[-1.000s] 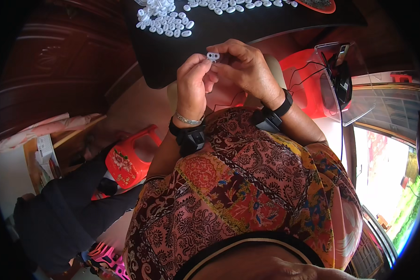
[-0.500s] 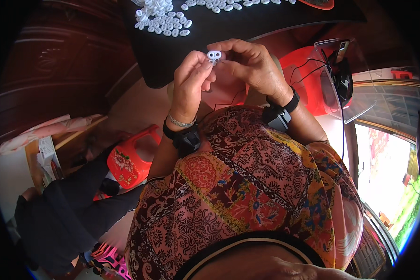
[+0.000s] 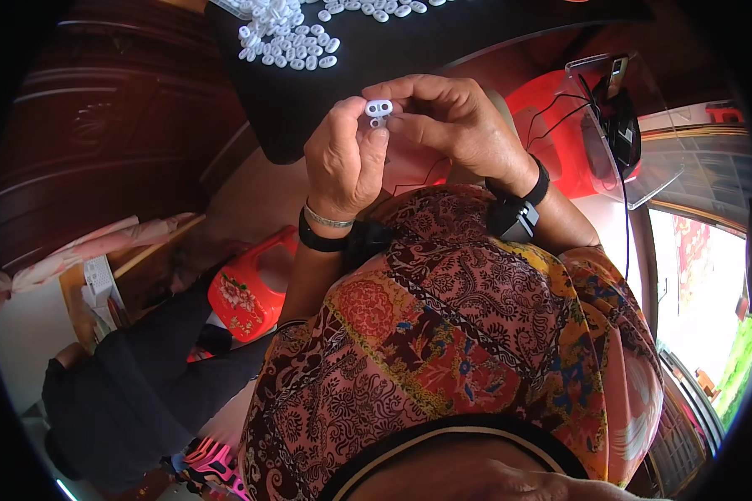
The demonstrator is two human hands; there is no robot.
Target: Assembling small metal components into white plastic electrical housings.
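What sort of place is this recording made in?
Probably a home or small informal workshop used for hand assembly. A dark table holds a heap of small white plastic parts, both hands pinch one such white piece, and red plastic stools and carved dark wooden furniture stand nearby.

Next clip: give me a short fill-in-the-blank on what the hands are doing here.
1. The left hand and right hand pinch one small plastic piece whose colour is ____.
2. More pieces of this kind lie in a pile on a ____ tabletop.
3. Each wrist carries a wristband coloured ____.
4. The stool at lower left is ____.

Missing words: white; black; black; red
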